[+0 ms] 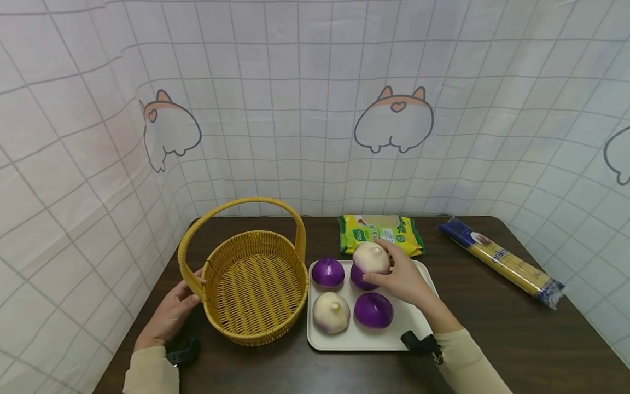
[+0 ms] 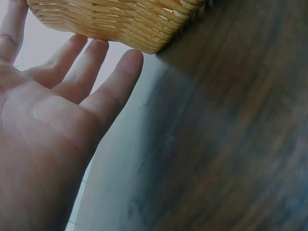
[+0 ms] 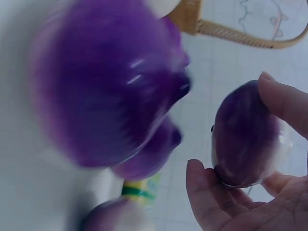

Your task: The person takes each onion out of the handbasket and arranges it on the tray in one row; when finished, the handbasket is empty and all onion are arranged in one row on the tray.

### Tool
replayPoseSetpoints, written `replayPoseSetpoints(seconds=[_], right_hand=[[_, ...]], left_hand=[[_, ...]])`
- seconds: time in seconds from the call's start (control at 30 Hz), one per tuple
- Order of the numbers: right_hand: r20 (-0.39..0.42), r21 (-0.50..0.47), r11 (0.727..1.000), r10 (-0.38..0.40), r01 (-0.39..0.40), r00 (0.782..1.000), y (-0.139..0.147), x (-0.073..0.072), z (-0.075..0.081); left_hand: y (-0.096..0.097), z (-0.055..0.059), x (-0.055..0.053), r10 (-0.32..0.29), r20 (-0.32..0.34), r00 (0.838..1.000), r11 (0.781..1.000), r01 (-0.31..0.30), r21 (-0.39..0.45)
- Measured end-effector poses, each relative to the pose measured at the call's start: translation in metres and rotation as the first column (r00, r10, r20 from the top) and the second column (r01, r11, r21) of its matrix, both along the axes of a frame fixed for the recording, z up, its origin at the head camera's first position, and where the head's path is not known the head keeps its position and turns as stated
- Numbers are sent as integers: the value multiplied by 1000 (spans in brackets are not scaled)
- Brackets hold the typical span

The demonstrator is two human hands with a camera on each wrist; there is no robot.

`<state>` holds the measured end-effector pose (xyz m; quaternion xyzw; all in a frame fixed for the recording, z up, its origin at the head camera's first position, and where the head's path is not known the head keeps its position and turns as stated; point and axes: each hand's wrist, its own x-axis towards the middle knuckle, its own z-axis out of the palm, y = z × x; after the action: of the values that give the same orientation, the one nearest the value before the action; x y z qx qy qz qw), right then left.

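Note:
My right hand [image 1: 401,276] pinches a purple-and-white turnip [image 1: 371,257] between thumb and fingers above the white tray [image 1: 418,334]. In the right wrist view, that turnip [image 3: 245,134] shows its purple side between the fingertips. Below it on the tray, a purple turnip [image 1: 361,279] is partly covered. Other turnips lie around: a purple one [image 1: 327,273] at back left, a whitish one [image 1: 332,312] at front left, a purple one [image 1: 374,311] in front. Fingertips of my left hand [image 1: 169,314] touch the left side of the yellow wicker basket [image 1: 256,284], near the handle's base, fingers extended.
Behind the tray lies a yellow-and-green packet [image 1: 413,241]. A long pack of pasta [image 1: 502,262] lies slanted at the right of the dark table [image 1: 492,328]. The basket's tall handle [image 1: 241,202] stands upright. White checked cloth [image 1: 315,109] hangs around the table.

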<state>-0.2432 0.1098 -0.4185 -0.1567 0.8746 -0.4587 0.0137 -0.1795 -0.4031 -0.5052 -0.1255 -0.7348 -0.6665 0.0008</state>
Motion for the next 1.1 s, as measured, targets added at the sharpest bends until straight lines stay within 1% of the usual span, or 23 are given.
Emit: replayPoseSetpoints(seconds=[0.1, 0.23, 0.37, 0.5, 0.6, 0.7, 0.9, 1.03, 1.1], right_hand=[[13, -1, 999, -42, 42, 999, 10, 1, -7], [23, -20, 997, -74, 74, 997, 23, 4, -13], [6, -33, 997, -76, 76, 997, 36, 9, -17], [-13, -43, 997, -66, 65, 998, 48, 13, -22], [-7, -39, 997, -69, 68, 998, 55, 16, -29], [11, -48, 996, -80, 80, 997, 61, 20, -34], [25, -99, 986, -128, 130, 991, 74, 28, -42], [38, -163, 978, -124, 128, 992, 86, 29, -48], [41, -204, 973, -106, 112, 994, 91, 29, -51]], left_hand=[[0, 0, 0, -1, 2, 1000, 1000, 1, -6], [0, 0, 0, 2, -5, 1000, 1000, -2, -2], [0, 1, 0, 2, -3, 1000, 1000, -2, 1], [1, 3, 0, 15, 19, 1000, 1000, -15, -17], [2, 4, -1, 6, 19, 1000, 1000, -6, -13], [3, 4, -1, -10, 6, 1000, 1000, 10, 4], [4, 2, 1, -22, -9, 1000, 999, 23, 43], [5, 2, 2, -14, 0, 1000, 998, 14, 59], [4, 2, 3, -15, -1, 1000, 998, 15, 58]])
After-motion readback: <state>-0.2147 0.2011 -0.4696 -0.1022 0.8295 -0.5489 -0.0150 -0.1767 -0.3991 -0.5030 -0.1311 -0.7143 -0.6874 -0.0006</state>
